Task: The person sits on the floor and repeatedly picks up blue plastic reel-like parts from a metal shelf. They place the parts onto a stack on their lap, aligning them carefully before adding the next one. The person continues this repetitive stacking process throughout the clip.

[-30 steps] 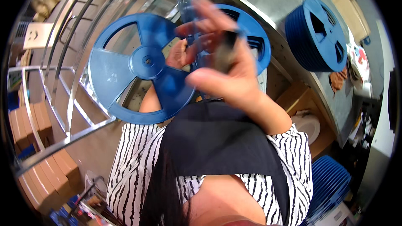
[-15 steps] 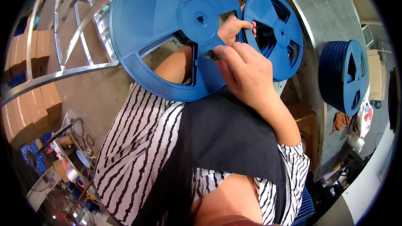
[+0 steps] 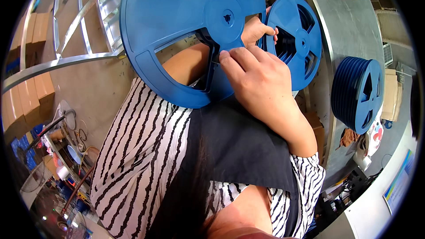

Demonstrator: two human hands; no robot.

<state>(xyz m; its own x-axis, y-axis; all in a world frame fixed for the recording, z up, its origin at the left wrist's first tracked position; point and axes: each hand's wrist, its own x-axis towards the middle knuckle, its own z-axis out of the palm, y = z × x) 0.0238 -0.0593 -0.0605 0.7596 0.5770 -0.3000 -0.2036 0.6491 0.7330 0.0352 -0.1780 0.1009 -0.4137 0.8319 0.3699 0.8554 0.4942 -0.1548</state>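
A large blue plastic reel (image 3: 164, 4) tilts in front of my body, its round hub and cut-out windows facing up. My left forearm passes behind it. My left hand (image 3: 256, 32) shows at the reel's right side, fingers closed around its edge, thumb on top; part of the hand is hidden. My right hand (image 3: 261, 71) is closed in a pinch against the reel's lower spoke, beside a window's edge. A small metal blade, mostly covered by the fingers, is in that pinch. Just right of my hands stand more blue reels (image 3: 312, 40), stacked together.
On the grey metal table (image 3: 349, 22) at the right stands another stack of blue reels (image 3: 374, 93), near a brown cloth (image 3: 348, 137) and a white roll (image 3: 364, 161). A metal tube rack (image 3: 66, 62) and cardboard boxes (image 3: 26, 97) are at the left.
My right hand has moved slightly, and the blade, plainer before, is now nearly hidden under the fingers. The view has shifted a little; my left hand keeps its hold.
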